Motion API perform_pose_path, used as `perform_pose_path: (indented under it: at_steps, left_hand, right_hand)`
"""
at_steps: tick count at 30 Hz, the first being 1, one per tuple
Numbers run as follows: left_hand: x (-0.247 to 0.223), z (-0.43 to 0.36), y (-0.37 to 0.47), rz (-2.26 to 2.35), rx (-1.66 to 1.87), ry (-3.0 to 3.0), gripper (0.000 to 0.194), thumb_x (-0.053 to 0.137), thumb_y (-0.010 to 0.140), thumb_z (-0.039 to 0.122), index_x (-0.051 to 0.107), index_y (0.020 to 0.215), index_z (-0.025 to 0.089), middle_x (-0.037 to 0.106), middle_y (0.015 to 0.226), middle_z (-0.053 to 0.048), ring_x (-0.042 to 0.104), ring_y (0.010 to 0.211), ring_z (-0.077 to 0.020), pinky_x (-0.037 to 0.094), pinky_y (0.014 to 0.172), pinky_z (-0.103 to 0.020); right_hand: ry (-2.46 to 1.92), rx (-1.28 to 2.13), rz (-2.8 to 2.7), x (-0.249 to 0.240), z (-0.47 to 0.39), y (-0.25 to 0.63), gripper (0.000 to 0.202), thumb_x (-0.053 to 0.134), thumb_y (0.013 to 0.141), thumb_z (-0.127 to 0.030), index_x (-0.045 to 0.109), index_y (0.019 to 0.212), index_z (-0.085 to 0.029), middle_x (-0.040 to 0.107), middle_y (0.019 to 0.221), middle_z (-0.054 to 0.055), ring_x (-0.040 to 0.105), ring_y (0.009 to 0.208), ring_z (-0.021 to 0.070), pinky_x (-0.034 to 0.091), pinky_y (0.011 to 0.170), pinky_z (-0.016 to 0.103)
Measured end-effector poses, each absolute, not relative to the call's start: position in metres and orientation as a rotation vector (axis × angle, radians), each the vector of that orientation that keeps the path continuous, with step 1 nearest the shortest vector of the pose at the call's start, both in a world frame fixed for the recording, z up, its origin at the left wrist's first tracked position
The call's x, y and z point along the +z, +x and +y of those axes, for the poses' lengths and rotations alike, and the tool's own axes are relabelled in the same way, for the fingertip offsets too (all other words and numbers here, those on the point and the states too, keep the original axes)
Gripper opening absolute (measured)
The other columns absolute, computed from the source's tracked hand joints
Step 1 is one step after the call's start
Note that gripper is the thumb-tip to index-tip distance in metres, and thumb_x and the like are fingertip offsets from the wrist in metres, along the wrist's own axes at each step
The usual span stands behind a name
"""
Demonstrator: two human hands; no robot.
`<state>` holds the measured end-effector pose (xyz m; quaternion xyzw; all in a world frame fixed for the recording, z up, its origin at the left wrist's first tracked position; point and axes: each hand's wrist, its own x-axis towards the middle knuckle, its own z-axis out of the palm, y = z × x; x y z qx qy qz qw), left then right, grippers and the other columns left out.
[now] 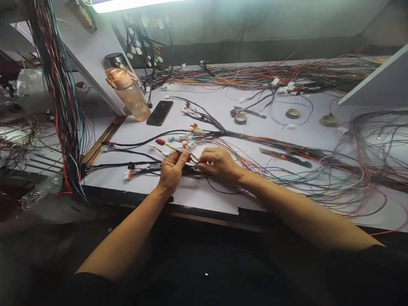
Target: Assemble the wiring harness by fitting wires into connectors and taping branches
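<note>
On the white table (197,196), a thin wire bundle (171,147) is pinched near the front edge by the left hand (171,171) and right hand (220,163), black branches (140,140) apparently wrapped, other wires (288,183) unwrapped.

We pinch a thin cable (170,146) with a red plug (160,141) between our left hand's (172,168) thumb and finger; our right hand (219,163) grips wires just beside it. Both hands are over the table (204,197). Behind them lies a branched harness (236,134). A phone (160,113) lies near a bottle (129,91), and two knives (286,157) (251,112) and tape rolls (240,119) lie farther right.
</note>
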<state>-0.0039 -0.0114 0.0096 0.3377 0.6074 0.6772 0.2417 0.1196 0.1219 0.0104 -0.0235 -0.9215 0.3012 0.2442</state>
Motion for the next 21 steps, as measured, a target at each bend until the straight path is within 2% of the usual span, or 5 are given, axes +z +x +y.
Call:
perform_pose_path:
  at_steps: [4, 9, 11, 17, 21]
  left_hand:
    - [0.006, -0.016, 0.001, 1.712, 1.908, 0.831, 0.023, 0.068, 0.079, 0.04, 0.071, 0.085, 0.018, 0.066, 0.078, -0.003, 0.06, 0.072, -0.0146, 0.048, 0.075, -0.028]
    - [0.003, -0.017, 0.006, 1.688, 1.992, 0.761, 0.017, 0.069, 0.08, 0.035, 0.073, 0.086, 0.02, 0.066, 0.076, -0.001, 0.059, 0.069, -0.0113, 0.047, 0.075, -0.025]
    - [0.003, -0.017, 0.006, 1.684, 1.984, 0.752, 0.016, 0.069, 0.08, 0.035, 0.073, 0.086, 0.021, 0.066, 0.075, 0.0, 0.059, 0.07, -0.011, 0.047, 0.074, -0.025]
    - [0.007, -0.019, 0.007, 1.638, 1.971, 0.686, 0.02, 0.072, 0.077, 0.036, 0.072, 0.084, 0.018, 0.067, 0.073, -0.001, 0.06, 0.066, -0.0109, 0.048, 0.069, -0.024]
    - [0.007, -0.025, 0.01, 1.658, 2.051, 0.556, 0.021, 0.072, 0.077, 0.038, 0.071, 0.083, 0.018, 0.068, 0.07, -0.001, 0.061, 0.064, -0.0113, 0.049, 0.07, -0.026]
  right_hand:
    - [-0.092, 0.932, -2.545, 0.011, 0.123, 0.122, 0.026, 0.054, 0.091, -0.036, 0.069, 0.078, -0.018, 0.063, 0.078, 0.002, 0.054, 0.071, 0.0115, 0.036, 0.068, 0.024]
    - [-0.166, 1.333, -2.474, 0.013, 0.124, 0.124, 0.039, 0.042, 0.095, -0.041, 0.063, 0.073, -0.017, 0.056, 0.078, 0.002, 0.052, 0.07, 0.0113, 0.04, 0.066, 0.023]
    - [-0.18, 1.398, -2.43, 0.013, 0.123, 0.123, 0.04, 0.042, 0.095, -0.043, 0.062, 0.072, -0.017, 0.055, 0.08, 0.002, 0.052, 0.071, 0.0113, 0.041, 0.067, 0.023]
    - [-0.077, 1.253, -2.458, 0.012, 0.117, 0.122, 0.027, 0.055, 0.09, -0.039, 0.067, 0.077, -0.019, 0.063, 0.084, 0.002, 0.054, 0.078, 0.0127, 0.039, 0.072, 0.026]
    - [-0.057, 1.073, -2.51, 0.015, 0.112, 0.123, 0.03, 0.054, 0.091, -0.039, 0.069, 0.075, -0.019, 0.066, 0.086, 0.003, 0.054, 0.078, 0.0139, 0.036, 0.074, 0.028]
